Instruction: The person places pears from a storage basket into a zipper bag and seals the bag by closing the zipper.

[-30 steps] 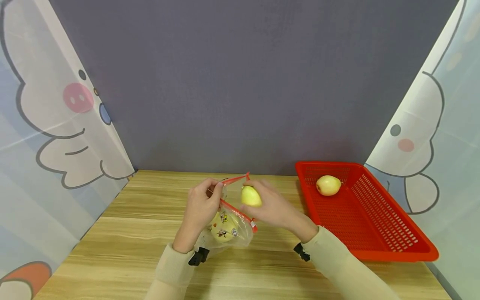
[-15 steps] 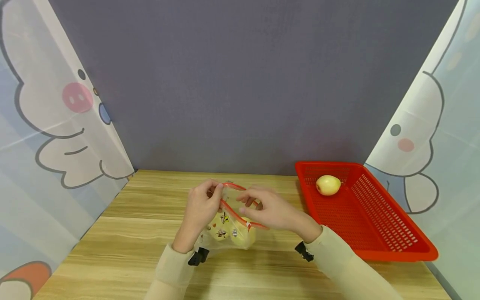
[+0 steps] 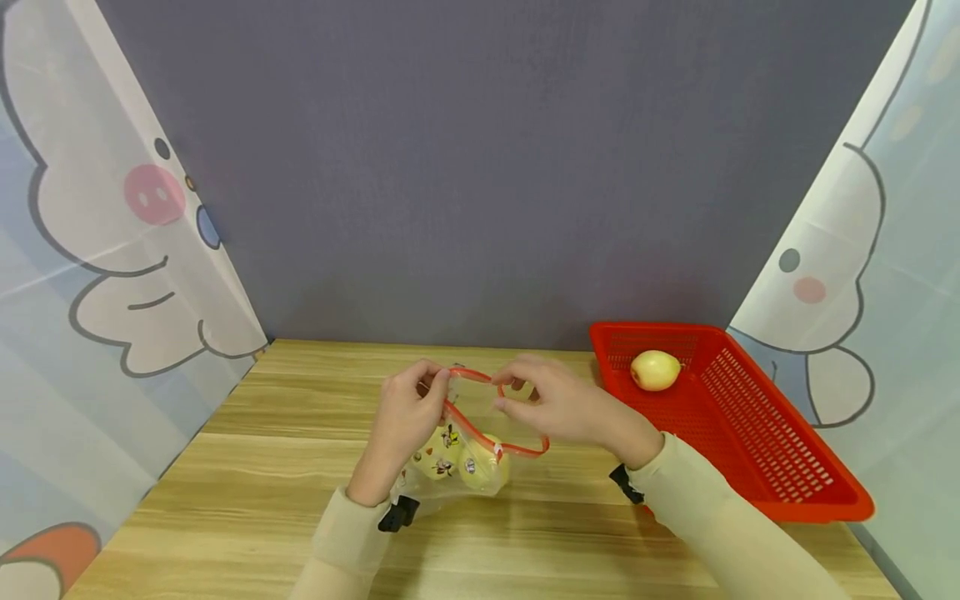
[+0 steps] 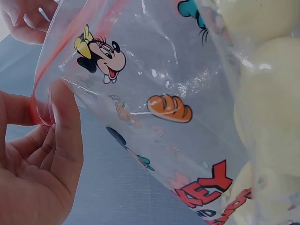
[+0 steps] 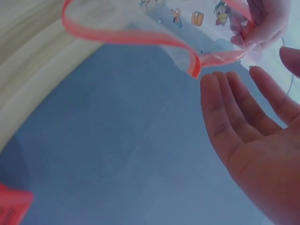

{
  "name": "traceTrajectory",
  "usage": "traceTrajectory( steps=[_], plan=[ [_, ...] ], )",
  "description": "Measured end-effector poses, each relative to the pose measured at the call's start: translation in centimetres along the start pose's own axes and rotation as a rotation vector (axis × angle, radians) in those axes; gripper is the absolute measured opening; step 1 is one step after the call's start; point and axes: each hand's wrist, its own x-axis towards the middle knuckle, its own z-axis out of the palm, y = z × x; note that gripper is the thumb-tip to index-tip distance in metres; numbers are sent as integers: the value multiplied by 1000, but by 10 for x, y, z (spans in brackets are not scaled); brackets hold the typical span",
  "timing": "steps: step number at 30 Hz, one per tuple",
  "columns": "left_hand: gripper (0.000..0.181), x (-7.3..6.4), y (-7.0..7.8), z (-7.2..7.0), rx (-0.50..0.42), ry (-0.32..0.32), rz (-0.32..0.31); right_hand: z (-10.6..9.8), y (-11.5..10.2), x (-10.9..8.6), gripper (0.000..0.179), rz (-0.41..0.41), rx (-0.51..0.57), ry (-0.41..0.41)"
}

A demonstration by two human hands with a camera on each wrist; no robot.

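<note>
My left hand (image 3: 408, 408) pinches one end of the red-edged mouth of a clear zip bag (image 4: 154, 61) printed with cartoon figures. The mouth gapes in a loop, its red rim (image 3: 525, 451) reaching toward the right. Inside the bag, pale yellow round fruits (image 3: 474, 467) lie at the bottom, pressed against the plastic in the left wrist view. Close to the rim's far right part is my right hand (image 3: 558, 400), holding nothing, its fingers extended (image 5: 213, 101). In the right wrist view its fingertips stand just beside the rim; I cannot tell whether they touch it.
A red plastic basket (image 3: 750, 508) stands on the right of the wooden table (image 3: 300, 500), with one pale yellow fruit (image 3: 656, 370) at its far left end. A grey panel (image 3: 480, 208) rises behind the table. Printed curtains (image 3: 112, 292) hang at both sides.
The fruit my right hand held went into the bag and was let go. That hand then drew back slightly rightward, and the bag's mouth widened. My left hand kept its grip.
</note>
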Motion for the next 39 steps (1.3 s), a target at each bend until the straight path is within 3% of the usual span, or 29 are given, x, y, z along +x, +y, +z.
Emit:
traceTrajectory(
  steps=[9,20,26,33,39],
  plan=[
    [15,0,1,2,15,-7,7,-11,2,0,30,14,-163,-2],
    [14,-1,0,5,77,-10,44,-22,18,-3,40,112,-271,28],
    [14,-1,-1,9,117,-27,44,-29,33,-5,48,183,-281,39],
    [13,-1,-1,14,168,-31,64,-46,51,-10,55,269,-201,48],
    [13,-1,1,17,183,-45,85,-57,66,-12,60,329,-240,49]
  ],
)
